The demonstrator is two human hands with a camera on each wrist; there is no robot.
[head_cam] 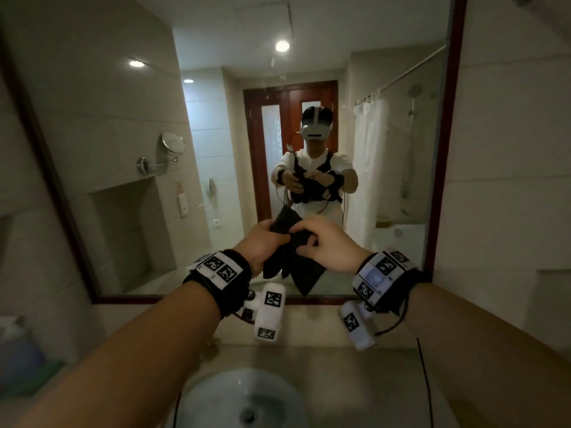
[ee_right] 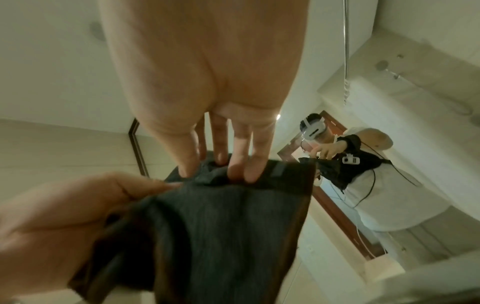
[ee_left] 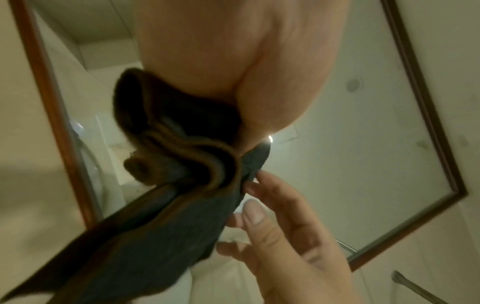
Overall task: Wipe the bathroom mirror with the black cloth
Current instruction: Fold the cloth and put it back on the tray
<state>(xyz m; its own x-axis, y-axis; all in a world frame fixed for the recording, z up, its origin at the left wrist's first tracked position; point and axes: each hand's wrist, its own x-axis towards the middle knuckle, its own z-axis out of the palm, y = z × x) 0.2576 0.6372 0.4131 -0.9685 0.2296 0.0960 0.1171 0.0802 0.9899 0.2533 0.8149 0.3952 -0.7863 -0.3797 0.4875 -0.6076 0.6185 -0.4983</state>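
Observation:
A black cloth [head_cam: 292, 257] hangs bunched between both my hands in front of the big wood-framed mirror [head_cam: 216, 149], above the basin. My left hand [head_cam: 265, 242] grips the cloth's bunched upper part; folds of the cloth [ee_left: 166, 144] bulge from under its palm in the left wrist view. My right hand [head_cam: 324, 245] pinches an edge of the same cloth between thumb and fingers. In the right wrist view its fingertips [ee_right: 246, 170] press into the cloth [ee_right: 221, 226]. Neither hand touches the glass.
A white basin [head_cam: 244, 396] sits in the stone counter below my arms. The mirror's dark red frame [head_cam: 445, 149] runs close on the right, with tiled wall beyond. A blue-green bottle [head_cam: 18, 356] stands at the counter's left edge. The mirror reflects a person, a door and a shower curtain.

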